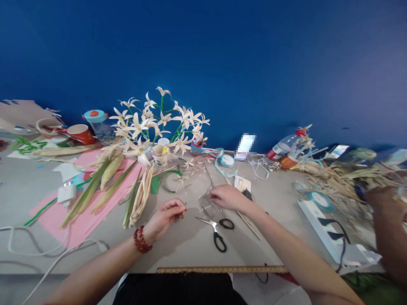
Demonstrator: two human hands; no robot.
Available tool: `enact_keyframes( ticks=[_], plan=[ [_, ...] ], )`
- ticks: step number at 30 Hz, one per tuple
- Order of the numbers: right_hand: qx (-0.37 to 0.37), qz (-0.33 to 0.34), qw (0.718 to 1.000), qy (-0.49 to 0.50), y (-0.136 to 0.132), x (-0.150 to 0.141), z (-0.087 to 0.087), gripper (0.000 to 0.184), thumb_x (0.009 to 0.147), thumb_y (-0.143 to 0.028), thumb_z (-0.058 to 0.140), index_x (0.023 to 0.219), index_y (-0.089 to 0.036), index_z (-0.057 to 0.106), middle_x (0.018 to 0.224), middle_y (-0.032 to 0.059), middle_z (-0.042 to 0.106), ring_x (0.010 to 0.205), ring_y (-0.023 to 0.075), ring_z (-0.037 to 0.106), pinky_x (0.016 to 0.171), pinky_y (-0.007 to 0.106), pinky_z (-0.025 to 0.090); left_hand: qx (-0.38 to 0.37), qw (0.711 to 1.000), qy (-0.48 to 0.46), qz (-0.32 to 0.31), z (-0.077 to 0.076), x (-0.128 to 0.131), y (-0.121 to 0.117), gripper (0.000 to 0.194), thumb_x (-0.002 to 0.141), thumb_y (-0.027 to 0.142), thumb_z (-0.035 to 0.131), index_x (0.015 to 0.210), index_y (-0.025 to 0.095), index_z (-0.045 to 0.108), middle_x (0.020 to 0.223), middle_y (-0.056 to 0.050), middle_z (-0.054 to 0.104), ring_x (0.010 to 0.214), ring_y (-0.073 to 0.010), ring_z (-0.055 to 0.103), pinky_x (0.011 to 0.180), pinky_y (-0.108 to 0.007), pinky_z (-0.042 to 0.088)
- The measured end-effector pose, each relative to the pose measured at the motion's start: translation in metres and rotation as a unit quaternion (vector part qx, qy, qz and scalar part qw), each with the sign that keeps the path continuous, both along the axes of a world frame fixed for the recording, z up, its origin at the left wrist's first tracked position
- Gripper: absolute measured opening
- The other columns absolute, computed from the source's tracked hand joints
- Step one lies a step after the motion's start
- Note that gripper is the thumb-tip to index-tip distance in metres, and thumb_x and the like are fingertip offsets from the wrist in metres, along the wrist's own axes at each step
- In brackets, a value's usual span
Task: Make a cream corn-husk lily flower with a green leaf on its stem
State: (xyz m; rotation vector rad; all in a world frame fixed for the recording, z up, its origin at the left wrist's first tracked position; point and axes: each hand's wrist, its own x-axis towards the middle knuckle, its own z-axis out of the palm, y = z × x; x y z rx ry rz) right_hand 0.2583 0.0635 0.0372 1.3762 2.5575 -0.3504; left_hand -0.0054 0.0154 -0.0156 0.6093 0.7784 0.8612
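My left hand [167,216], with red beads at the wrist, pinches a small greenish piece [182,215] between thumb and fingertips; its exact kind is too small to make out. Farther right, my right hand [227,197] reaches down to several thin wire-like stems [206,203] on the table. Its fingertips are bent at the stems, but whether they grip one is unclear. Between the hands and nearer to me lie black-handled scissors [218,233] with the blades apart. A small pale flower [181,180] and a green tape strip [168,173] lie beyond my left hand.
Pale husk flowers [162,118] on green stems stand in cups at the back. Corn husks [95,190] lie on pink paper [68,220] at left. A ribbon roll [227,160], a bottle [281,146] and a power strip [321,231] are rightward. Another person's arm [388,237] enters at far right.
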Motion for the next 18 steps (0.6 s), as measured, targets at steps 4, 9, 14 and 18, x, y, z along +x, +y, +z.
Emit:
enact_keyframes(
  ticks=[4,9,14,18],
  plan=[
    [-0.002,-0.041,0.999,-0.018,-0.010,-0.003,-0.004,0.012,0.086,-0.023,0.060,0.087,-0.021,0.071,0.090,0.0064,0.075,0.086,0.0213,0.068,0.065,0.025,0.039,-0.002,1.000,0.004,-0.002,-0.001,0.001,-0.001,0.020,0.069,0.028,0.085,0.074,0.016,0.069,0.078,-0.002,0.070,0.066,-0.0094,0.058,0.067,-0.021,0.043],
    [0.010,-0.085,0.995,-0.047,-0.012,-0.025,-0.015,0.014,0.083,-0.017,0.058,0.086,-0.016,0.071,0.089,0.0127,0.075,0.085,0.0259,0.070,0.067,0.027,0.042,0.004,1.000,0.023,-0.012,0.001,0.005,-0.005,0.021,0.068,0.029,0.085,0.071,0.015,0.069,0.075,-0.002,0.069,0.065,-0.0095,0.056,0.064,-0.021,0.040],
    [0.011,-0.110,0.993,-0.042,-0.005,-0.034,-0.020,0.011,0.067,-0.010,0.064,0.075,-0.011,0.072,0.085,0.0200,0.074,0.084,0.0329,0.070,0.068,0.031,0.044,0.012,1.000,0.017,0.000,0.002,0.004,-0.003,0.022,0.067,0.030,0.086,0.071,0.015,0.069,0.072,-0.002,0.069,0.064,-0.0093,0.055,0.063,-0.021,0.039],
    [0.005,-0.134,0.991,0.028,-0.002,-0.025,-0.017,0.006,0.069,-0.013,0.063,0.069,-0.015,0.069,0.079,0.0137,0.073,0.079,0.0271,0.068,0.066,0.028,0.041,0.012,1.000,0.010,0.006,-0.001,0.002,-0.001,0.022,0.068,0.030,0.085,0.071,0.015,0.070,0.072,-0.002,0.068,0.063,-0.0090,0.054,0.063,-0.022,0.038]
  ],
)
